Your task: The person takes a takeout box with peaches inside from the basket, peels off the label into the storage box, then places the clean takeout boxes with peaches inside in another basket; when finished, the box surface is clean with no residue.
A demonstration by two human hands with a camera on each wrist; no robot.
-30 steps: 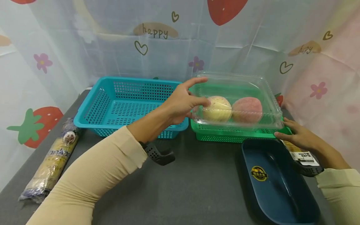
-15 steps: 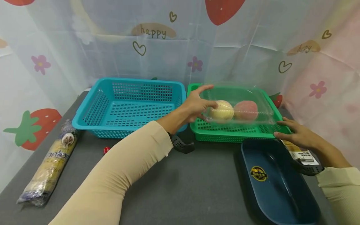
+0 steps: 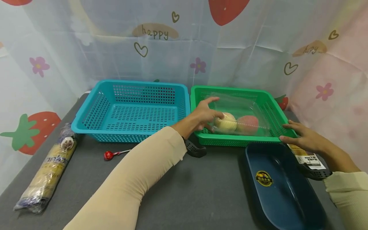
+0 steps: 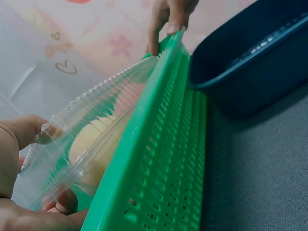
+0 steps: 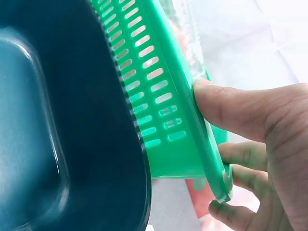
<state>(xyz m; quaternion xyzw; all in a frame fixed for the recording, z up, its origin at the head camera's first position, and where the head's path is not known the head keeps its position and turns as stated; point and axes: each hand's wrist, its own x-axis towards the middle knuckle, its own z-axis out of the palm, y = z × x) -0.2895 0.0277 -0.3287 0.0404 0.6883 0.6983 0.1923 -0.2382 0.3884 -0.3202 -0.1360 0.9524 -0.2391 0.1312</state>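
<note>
In the head view, my left hand (image 3: 204, 115) grips the left end of a clear plastic box (image 3: 237, 103), thumb on top and fingers below. Inside the box lie a pale yellow round item (image 3: 227, 123) and a pink one (image 3: 248, 124); their kind is unclear. The box sits slightly tilted within the green basket (image 3: 244, 139), below its back rim. My right hand (image 3: 302, 135) holds the basket's front right corner. The right wrist view shows that thumb (image 5: 231, 103) pressed on the green rim, with fingers curled on its other side.
An aqua basket (image 3: 143, 126) stands left of the green one. A dark blue tub (image 3: 287, 195) is in front at right, beside a labelled packet (image 3: 310, 161) partly under my right wrist. A red lollipop (image 3: 108, 155) and a long plastic-wrapped package (image 3: 53, 166) lie at left.
My left hand has lowered the clear box from above the green basket down into it, moving slightly right. The lollipop has come into sight from behind my left arm. My right hand stays put.
</note>
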